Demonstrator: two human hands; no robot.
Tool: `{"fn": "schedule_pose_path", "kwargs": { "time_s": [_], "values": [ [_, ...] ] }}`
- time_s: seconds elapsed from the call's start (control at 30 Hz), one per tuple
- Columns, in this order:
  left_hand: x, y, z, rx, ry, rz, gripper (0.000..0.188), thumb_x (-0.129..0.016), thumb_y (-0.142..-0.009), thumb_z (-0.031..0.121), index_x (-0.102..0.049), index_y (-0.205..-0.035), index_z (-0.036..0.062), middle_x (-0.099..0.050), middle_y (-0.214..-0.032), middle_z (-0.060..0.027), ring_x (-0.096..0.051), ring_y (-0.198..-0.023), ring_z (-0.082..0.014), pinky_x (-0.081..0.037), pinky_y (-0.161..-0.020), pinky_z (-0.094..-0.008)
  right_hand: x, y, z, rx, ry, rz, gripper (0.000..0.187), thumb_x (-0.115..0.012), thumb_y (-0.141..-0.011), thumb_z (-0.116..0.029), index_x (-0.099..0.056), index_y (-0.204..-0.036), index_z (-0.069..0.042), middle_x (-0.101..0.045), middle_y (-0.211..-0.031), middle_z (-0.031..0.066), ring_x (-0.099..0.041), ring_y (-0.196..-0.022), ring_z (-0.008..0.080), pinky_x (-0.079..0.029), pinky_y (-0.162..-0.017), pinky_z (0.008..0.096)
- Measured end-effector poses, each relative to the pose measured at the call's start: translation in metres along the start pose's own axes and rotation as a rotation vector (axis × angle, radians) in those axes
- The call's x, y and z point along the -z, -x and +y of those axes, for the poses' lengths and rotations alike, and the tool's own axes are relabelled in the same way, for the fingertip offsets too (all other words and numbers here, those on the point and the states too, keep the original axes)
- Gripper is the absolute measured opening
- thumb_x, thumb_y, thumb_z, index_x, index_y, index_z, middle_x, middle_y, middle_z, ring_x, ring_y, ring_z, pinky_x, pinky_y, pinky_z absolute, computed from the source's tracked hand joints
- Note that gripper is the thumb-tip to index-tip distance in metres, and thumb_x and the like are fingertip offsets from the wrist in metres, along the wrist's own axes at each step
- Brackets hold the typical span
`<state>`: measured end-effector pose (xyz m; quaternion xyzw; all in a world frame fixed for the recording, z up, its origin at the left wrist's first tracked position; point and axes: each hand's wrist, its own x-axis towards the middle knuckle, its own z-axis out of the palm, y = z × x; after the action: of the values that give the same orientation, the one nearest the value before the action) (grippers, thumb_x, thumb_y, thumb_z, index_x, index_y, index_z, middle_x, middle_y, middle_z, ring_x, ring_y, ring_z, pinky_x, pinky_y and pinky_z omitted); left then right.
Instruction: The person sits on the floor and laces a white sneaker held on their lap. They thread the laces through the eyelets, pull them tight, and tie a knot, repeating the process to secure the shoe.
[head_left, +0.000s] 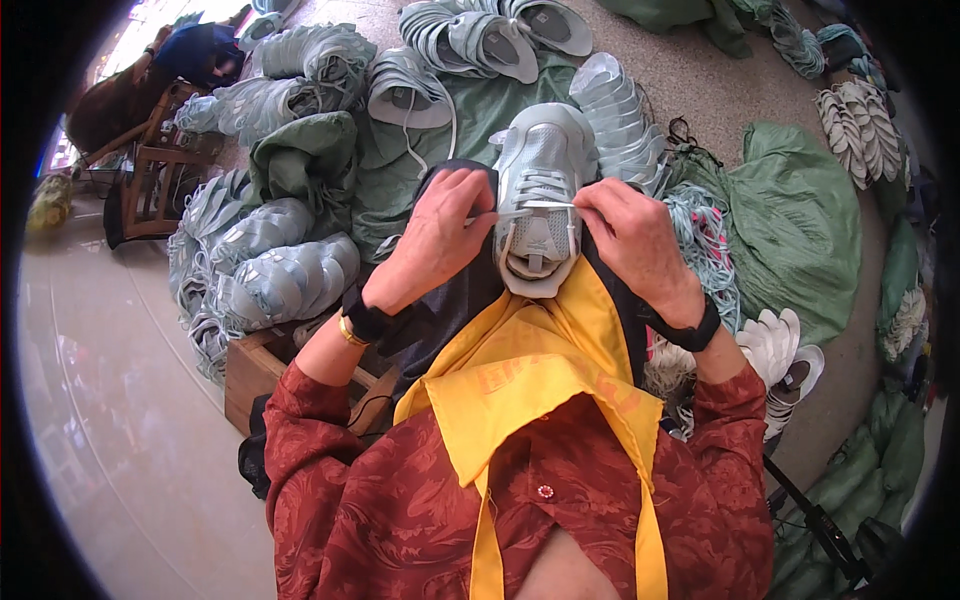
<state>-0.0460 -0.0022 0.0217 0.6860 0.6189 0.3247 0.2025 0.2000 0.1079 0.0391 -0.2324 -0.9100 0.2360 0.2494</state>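
Note:
A pale grey-green shoe upper (542,150) rests on my lap, toe pointing away, its collar toward me. White laces (548,205) run across its eyelets. My left hand (447,222) is closed in a pinch on one lace at the left side of the tongue. On the other side my right hand (630,230) pinches a lace between thumb and fingers. The lace is stretched straight between the two hands, over the upper part of the tongue. A yellow apron (535,385) lies under the shoe upper's near end.
Nested stacks of shoe uppers (285,285) lie at left, others (470,40) at the far side. Green sacks (790,230) and a bundle of pale laces (700,235) are at right. A wooden box (262,375) stands by my left arm, a wooden chair (160,165) far left.

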Motion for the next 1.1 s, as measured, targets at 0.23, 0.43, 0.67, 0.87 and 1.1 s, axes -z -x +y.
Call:
{"fn": "schedule_pose_path", "kwargs": {
  "time_s": [0.23, 0.43, 0.67, 0.87, 1.1],
  "values": [
    [-0.023, -0.031, 0.030, -0.064, 0.282, -0.080, 0.022, -0.071, -0.087, 0.002, -0.057, -0.104, 0.0044, -0.058, -0.085, -0.0070, -0.056, -0.071, -0.0214, -0.047, -0.064, -0.0333, 0.008, -0.001, -0.019, 0.152, 0.082, 0.082, 0.017, -0.069, -0.084, 0.002, -0.066, -0.100, -0.003, -0.064, -0.089, 0.0107, -0.069, -0.077, 0.0307, -0.055, -0.066, 0.0396],
    [-0.001, -0.039, 0.037, 0.191, 0.523, -0.296, 0.016, -0.071, -0.096, 0.009, -0.057, -0.103, 0.0044, -0.053, -0.080, 0.0051, -0.047, -0.072, -0.0031, -0.040, -0.062, -0.0238, 0.013, 0.011, -0.024, -0.006, -0.097, 0.119, 0.017, -0.071, -0.086, 0.004, -0.070, -0.101, -0.003, -0.068, -0.090, 0.0111, -0.070, -0.077, 0.0281, -0.054, -0.064, 0.0354],
    [0.039, -0.032, 0.026, 0.237, 0.904, -0.159, 0.013, -0.067, -0.102, 0.016, -0.058, -0.101, 0.0070, -0.054, -0.088, 0.0064, -0.048, -0.080, -0.0027, -0.039, -0.071, -0.0189, 0.031, 0.041, -0.007, -0.401, -0.307, 0.129, 0.014, -0.071, -0.090, 0.003, -0.076, -0.102, -0.003, -0.071, -0.082, 0.0081, -0.067, -0.064, 0.0152, -0.051, -0.058, 0.0274],
    [0.060, -0.024, 0.012, 0.294, 0.862, -0.067, 0.014, -0.067, -0.103, 0.018, -0.056, -0.100, 0.0092, -0.050, -0.084, 0.0079, -0.041, -0.074, -0.0020, -0.032, -0.065, -0.0203, 0.035, 0.078, 0.022, -0.444, -0.187, 0.171, 0.014, -0.069, -0.092, 0.005, -0.074, -0.104, -0.001, -0.071, -0.084, 0.0079, -0.070, -0.067, 0.0147, -0.054, -0.061, 0.0267],
    [0.064, -0.019, -0.003, 0.338, 0.952, -0.030, 0.013, -0.067, -0.102, 0.016, -0.056, -0.100, 0.0088, -0.048, -0.082, 0.0071, -0.040, -0.073, -0.0027, -0.031, -0.064, -0.0205, 0.044, 0.099, 0.036, -0.386, 0.003, 0.132, 0.020, -0.067, -0.091, 0.007, -0.073, -0.108, -0.001, -0.073, -0.091, 0.0108, -0.072, -0.075, 0.0211, -0.055, -0.067, 0.0314]
  ]
}}
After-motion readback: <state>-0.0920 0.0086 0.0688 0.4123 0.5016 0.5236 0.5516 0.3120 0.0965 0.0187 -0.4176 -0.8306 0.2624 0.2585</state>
